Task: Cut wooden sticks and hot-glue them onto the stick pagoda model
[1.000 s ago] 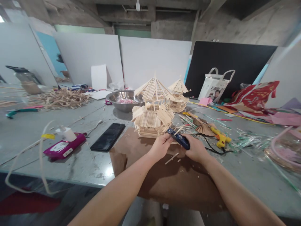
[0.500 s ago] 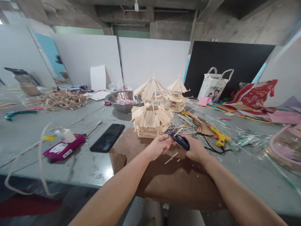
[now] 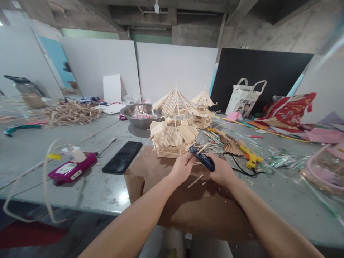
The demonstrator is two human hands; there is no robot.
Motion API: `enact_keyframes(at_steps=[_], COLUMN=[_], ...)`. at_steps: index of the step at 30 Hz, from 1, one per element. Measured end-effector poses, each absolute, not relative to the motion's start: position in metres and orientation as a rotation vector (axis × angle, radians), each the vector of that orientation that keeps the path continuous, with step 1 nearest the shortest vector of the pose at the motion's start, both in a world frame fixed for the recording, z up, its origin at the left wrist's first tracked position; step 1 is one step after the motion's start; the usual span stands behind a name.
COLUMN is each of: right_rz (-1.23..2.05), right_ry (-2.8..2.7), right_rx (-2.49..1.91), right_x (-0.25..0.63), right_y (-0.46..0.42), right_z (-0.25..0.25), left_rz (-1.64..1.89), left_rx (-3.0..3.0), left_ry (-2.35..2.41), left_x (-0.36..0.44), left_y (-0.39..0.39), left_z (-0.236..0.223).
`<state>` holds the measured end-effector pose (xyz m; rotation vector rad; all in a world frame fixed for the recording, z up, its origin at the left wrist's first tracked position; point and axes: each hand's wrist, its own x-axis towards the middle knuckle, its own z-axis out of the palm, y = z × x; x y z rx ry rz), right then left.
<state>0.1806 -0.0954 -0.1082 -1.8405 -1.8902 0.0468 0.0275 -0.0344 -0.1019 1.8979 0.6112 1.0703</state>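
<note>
My right hand [image 3: 220, 170] is wrapped round the handles of dark blue pliers [image 3: 204, 161], whose head points up and left. Pinched in my left hand [image 3: 183, 167] is a thin wooden stick [image 3: 202, 149], its free end sticking out beyond the pliers' head. The fingers of my left hand touch or nearly touch that head; the jaws' exact grip is hidden. Just behind my hands stands a pavilion model [image 3: 174, 132] made of wooden sticks, with a tiered roof. Cut stick pieces [image 3: 195, 181] lie on the brown board [image 3: 193, 215] below.
A second stick pavilion [image 3: 202, 111] stands behind, beside a metal bowl [image 3: 142, 123]. To the right lie a yellow glue gun [image 3: 251, 156] and plastic scraps. A phone [image 3: 122, 157], a purple power strip [image 3: 72, 170] and a stick pile [image 3: 72, 114] are on the left.
My hands and the pliers have shifted slightly to the left, and the pliers' head sits a little higher. The stick is still between hand and pliers.
</note>
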Motion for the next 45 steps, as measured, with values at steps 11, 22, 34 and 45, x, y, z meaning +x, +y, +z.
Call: enact_keyframes(at_steps=[11,22,34,45], right_rz=[0.108,0.078,0.055,0.113], right_ry=[-1.940,-1.933,-1.887,-1.968], right_rx=[-1.719,-1.806,-1.854,-1.642], right_x=[0.190,0.186,0.184,0.190], right_y=[-0.093,-0.096,-0.094,-0.094], right_z=[-0.114,-0.109,-0.110,-0.116], left_rz=[0.660,0.641,1.051,0.443], left_rx=[1.321,1.331,1.921,1.198], left_ry=[0.501,0.496,0.673,0.401], left_x=[0.025,0.023,0.028,0.018], left_y=[-0.034,-0.031,-0.033,-0.032], left_z=[-0.100,-0.101,-0.105,-0.098])
